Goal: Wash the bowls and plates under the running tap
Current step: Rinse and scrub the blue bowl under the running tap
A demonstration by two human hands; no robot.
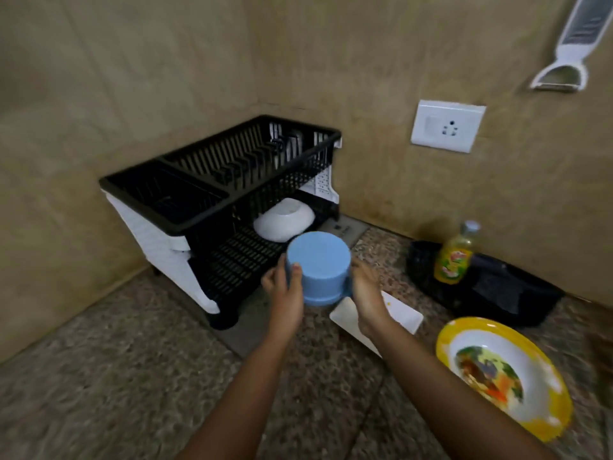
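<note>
One white bowl (284,219) is already lying upside down on the lower shelf of the rack (212,180), so by the look of it at least one piece is washed and put away. Now the blue bowl (317,267) is up, inverted, base toward the camera, held in the air just in front of that lower shelf and right beside the white one. I judge it is headed for the rack. Plenty looks left: a yellow plate (504,373) with a printed picture sits on the counter (109,376) at right, and a white tray (378,318) lies flat under the right wrist, neither yet racked. The top tier of the rack appears empty. No tap or sink is in view. As for the hands, the left hand (284,287) is clamped on the bowl's left wall, thumb on the outside, and the right hand (366,287) presses the opposite wall, palm inward. Both forearms reach forward from the bottom edge, roughly parallel, wrists level. A soap bottle (455,257) stands by a black tub (491,287) at the far right.
</note>
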